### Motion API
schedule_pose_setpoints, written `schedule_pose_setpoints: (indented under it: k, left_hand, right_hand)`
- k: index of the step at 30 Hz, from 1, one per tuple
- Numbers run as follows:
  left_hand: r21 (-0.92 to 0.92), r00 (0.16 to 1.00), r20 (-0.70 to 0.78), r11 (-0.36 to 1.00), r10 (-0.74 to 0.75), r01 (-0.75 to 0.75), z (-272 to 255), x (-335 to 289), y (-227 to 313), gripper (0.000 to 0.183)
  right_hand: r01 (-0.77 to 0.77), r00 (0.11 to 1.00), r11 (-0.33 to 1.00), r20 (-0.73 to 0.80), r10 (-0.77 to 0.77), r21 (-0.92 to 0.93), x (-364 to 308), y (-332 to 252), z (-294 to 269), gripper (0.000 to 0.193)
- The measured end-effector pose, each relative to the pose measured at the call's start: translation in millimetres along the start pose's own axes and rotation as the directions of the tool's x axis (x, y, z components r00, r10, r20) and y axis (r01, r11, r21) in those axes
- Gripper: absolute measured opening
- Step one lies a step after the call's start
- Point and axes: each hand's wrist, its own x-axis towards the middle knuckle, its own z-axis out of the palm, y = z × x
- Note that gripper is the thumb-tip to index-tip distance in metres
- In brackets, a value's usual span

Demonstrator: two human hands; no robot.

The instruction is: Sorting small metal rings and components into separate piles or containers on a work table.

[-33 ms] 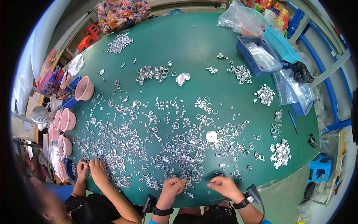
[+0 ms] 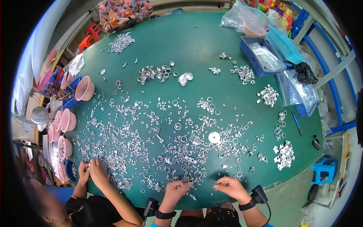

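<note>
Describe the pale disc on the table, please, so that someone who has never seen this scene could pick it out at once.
On the green table, find the scatter of small silvery pieces before the person. Beyond the right hand, slightly to its left, lies the pale disc, flat and round with a small central hole. It is broader and plainer than the pieces around it.

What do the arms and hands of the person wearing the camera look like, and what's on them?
Both the left hand and right hand are ungloved. Each wrist wears a black strap carrying a dark, boxy device, with a thin dark cable running from it. Bright blue fabric, probably sleeves, just shows at the lower edge. I can't make out any markings.
</note>
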Motion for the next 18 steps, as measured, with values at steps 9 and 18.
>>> schedule_pose_setpoints:
  k: [9,18]
  left_hand:
    - [0.82,0.853,0.363,0.307,0.374,-0.484,66,7,-45,0.018]
    - [0.843,0.903,0.236,0.388,0.359,-0.374,85,9,-54,0.02]
  right_hand:
    - [-0.212,0.974,0.861,0.031,0.223,0.462,-16,13,-33,0.038]
    - [-0.008,0.877,0.841,-0.408,-0.254,-0.54,-33,50,-5,0.014]
